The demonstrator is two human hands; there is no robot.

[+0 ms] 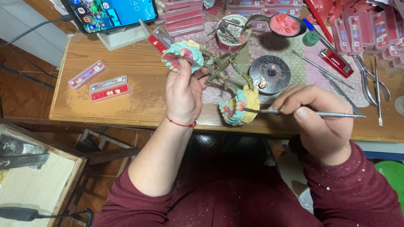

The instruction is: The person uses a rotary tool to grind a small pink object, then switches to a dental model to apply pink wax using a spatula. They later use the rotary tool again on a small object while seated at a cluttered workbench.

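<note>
My left hand grips a brass dental articulator opened wide. Its upper arm carries a green plaster cast with pink wax and teeth, pressed under my fingers. Its lower arm carries a second cast, yellow and green with pink wax and teeth, hanging at the table's front edge. My right hand holds a thin metal wax instrument like a pen, its tip touching the lower cast from the right.
On the wooden table: a small lit burner, a spoon of pink wax, a cup of tools, a red lighter, pliers, red tooth cards, stacked pink boxes, a phone on a stand.
</note>
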